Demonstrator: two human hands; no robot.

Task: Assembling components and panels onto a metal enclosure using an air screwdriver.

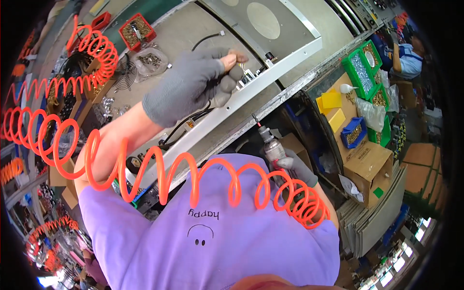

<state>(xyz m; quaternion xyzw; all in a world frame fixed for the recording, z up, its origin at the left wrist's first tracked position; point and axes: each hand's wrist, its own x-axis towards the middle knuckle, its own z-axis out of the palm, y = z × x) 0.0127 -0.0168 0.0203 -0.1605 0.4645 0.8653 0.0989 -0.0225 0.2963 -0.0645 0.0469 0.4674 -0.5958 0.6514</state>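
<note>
My left hand (191, 82), in a grey glove with bare fingertips showing, reaches over the silver metal frame (282, 57). Its thumb and finger are pinched just above a small metal fitting (248, 76) at the frame's edge; what they hold is too small to make out. In my right hand (300, 169), gloved in grey too, is a pneumatic screwdriver (273, 148), its bit pointing toward the frame. An orange coiled air hose (193, 186) loops across my front toward the right forearm. Beside the left hand, a black cable (205, 38) lies on the panel.
At upper left sit a red bin (149, 37) of screws and a plastic bag (151, 62) of small parts. On the right are green bins (358, 72), a blue bin (354, 133) and a cardboard box (369, 162). Another person (411, 60) works at far right.
</note>
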